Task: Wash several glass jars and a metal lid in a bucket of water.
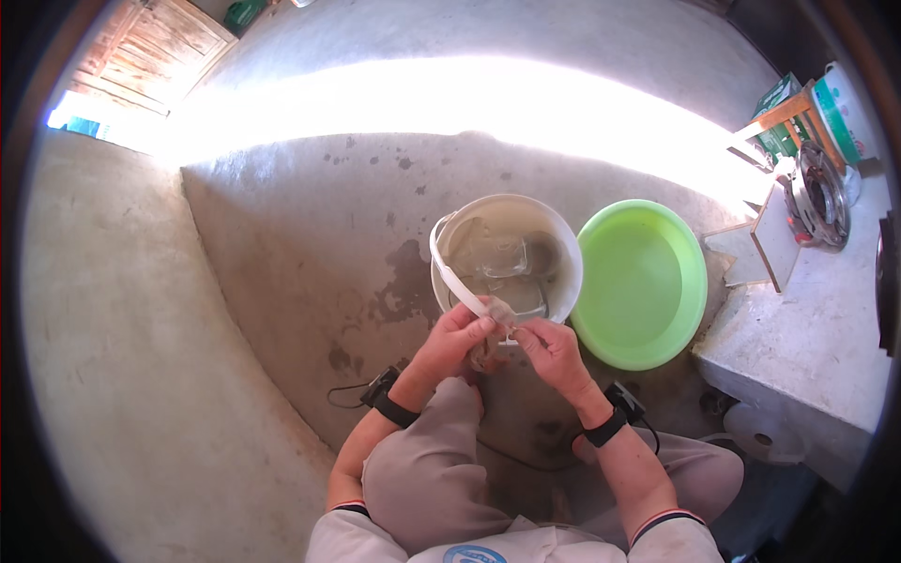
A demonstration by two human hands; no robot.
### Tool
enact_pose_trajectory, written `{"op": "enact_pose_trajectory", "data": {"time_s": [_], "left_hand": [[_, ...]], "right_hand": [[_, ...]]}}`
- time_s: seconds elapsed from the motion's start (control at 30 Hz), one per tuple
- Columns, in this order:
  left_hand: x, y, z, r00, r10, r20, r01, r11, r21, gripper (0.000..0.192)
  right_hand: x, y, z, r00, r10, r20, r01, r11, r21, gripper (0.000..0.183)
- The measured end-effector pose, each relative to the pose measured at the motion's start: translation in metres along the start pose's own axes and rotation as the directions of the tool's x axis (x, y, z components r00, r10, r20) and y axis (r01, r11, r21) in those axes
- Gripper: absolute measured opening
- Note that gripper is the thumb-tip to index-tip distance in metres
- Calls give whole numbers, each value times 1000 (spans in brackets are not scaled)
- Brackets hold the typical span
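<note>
Both hands meet over the near rim of a white plastic bucket [574, 243] that holds murky water and some submerged objects. My left hand [456, 338] grips a small translucent item [498, 312], which looks like thin plastic; its exact kind cannot be told. The thumb and forefinger of my right hand [554, 352] pinch the item's right end. The bucket's white handle [459, 285] leans towards my left hand. In the water lie a clear container [505, 255], a dark round thing [542, 253] and a dark curved strip. Some brownish material hangs below my left fingers, partly hidden.
A green plastic basin [630, 281] stands right of the bucket. Wet patches [412, 281] mark the concrete floor. At the right, a concrete ledge [795, 352] carries boards and a metal wheel-like part [820, 197]. A wooden cabinet [151, 53] stands at the upper left.
</note>
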State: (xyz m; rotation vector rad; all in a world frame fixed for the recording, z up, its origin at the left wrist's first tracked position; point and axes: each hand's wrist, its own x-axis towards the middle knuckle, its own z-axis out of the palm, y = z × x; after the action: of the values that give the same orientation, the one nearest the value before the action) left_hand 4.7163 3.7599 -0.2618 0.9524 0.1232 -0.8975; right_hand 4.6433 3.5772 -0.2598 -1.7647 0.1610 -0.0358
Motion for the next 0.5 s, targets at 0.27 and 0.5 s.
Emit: {"op": "enact_pose_trajectory", "data": {"time_s": [0.27,0.5], "left_hand": [[-1,12,5,994,-107,-18,108,992,58,41],[1,20,17,994,-75,-80,100,924,369,37]], "right_hand": [[-5,5,-3,1000,0,3,0,1000,6,16],[-7,4,-6,1000,-14,17,14,1000,-9,15]]}}
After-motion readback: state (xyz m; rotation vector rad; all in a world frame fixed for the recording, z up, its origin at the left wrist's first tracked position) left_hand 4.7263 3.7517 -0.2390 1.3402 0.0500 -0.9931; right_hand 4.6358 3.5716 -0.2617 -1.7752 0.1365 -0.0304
